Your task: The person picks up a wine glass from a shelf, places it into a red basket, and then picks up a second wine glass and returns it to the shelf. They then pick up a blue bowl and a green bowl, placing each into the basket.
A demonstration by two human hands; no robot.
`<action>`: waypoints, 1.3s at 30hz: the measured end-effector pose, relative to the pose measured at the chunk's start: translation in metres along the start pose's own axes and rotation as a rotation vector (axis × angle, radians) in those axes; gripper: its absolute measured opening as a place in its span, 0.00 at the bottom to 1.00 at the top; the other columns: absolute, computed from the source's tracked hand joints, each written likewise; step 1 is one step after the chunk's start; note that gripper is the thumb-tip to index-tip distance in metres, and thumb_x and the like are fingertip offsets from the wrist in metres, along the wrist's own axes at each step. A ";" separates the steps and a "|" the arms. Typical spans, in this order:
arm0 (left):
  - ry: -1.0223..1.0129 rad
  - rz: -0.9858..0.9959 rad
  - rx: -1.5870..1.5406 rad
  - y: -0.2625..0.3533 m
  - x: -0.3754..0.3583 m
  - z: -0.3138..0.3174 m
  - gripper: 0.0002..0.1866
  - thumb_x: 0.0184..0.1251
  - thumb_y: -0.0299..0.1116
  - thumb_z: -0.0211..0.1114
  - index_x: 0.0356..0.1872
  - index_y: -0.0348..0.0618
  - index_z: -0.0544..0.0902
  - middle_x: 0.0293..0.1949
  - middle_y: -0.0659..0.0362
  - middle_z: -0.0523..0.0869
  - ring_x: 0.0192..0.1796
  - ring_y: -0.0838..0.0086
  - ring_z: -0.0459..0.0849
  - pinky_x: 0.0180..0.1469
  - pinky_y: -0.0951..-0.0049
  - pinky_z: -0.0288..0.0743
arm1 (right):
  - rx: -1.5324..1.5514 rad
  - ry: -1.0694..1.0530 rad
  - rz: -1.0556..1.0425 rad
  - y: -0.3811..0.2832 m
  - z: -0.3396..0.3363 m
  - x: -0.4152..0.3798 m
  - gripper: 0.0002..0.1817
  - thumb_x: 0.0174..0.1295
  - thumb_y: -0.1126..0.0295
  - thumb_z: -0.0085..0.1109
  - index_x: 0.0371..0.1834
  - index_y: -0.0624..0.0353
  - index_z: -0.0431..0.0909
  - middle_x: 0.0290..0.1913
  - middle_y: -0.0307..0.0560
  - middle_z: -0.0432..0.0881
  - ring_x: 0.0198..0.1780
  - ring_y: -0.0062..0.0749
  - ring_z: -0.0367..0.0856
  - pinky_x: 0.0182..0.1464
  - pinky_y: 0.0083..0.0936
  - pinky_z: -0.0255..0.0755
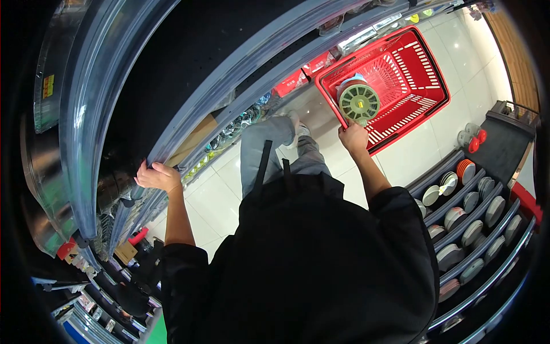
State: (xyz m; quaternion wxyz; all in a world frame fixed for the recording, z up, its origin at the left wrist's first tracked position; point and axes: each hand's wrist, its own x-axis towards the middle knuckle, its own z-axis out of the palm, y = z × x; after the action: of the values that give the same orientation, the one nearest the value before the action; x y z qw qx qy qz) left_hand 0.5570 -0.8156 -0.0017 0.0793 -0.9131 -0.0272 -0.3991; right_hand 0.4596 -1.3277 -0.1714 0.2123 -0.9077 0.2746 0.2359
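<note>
At the left, my left hand [157, 176] rests on the edge of a dark shelf [172, 135], its fingers bent over the clear edge strip. My right hand [354, 137] is closed around the handle of a round green slotted item [359, 103], holding it over the near left part of a red shopping basket [395, 86]. Part of a blue and white thing [356, 78] shows behind the green item. The basket stands on the tiled floor beside the shelving.
Racks of plates and bowls [470, 232] stand at the right. Beyond them is a dark counter or cart [504, 137]. Packaged goods [240, 123] fill the low shelves at the left. My legs [266, 149] are between shelf and basket. More shelving lies at the lower left.
</note>
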 end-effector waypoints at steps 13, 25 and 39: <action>-0.038 -0.008 -0.010 -0.002 0.000 -0.002 0.22 0.70 0.45 0.45 0.49 0.36 0.74 0.47 0.49 0.74 0.57 0.54 0.69 0.70 0.45 0.47 | 0.003 0.103 -0.076 0.007 0.011 0.004 0.19 0.57 0.58 0.58 0.48 0.55 0.81 0.42 0.57 0.85 0.39 0.55 0.85 0.45 0.46 0.79; -0.015 0.011 -0.062 -0.005 0.001 -0.004 0.21 0.70 0.46 0.48 0.49 0.37 0.75 0.49 0.51 0.78 0.57 0.57 0.71 0.70 0.44 0.48 | -0.022 0.077 -0.081 0.000 0.003 -0.002 0.18 0.58 0.56 0.57 0.45 0.57 0.82 0.40 0.60 0.85 0.41 0.57 0.84 0.47 0.47 0.78; 0.100 0.027 -0.051 -0.014 -0.004 0.009 0.17 0.64 0.45 0.57 0.48 0.47 0.79 0.46 0.59 0.77 0.57 0.63 0.71 0.69 0.44 0.50 | -0.249 0.135 -0.185 0.024 0.029 0.023 0.23 0.58 0.52 0.55 0.36 0.65 0.83 0.35 0.67 0.83 0.42 0.62 0.83 0.47 0.49 0.77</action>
State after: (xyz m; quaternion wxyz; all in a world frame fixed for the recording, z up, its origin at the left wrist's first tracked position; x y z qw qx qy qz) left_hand 0.5587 -0.8004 -0.0089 0.0629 -0.8939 -0.0006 -0.4438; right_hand 0.4530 -1.3403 -0.2135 0.0998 -0.9622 0.1722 0.1861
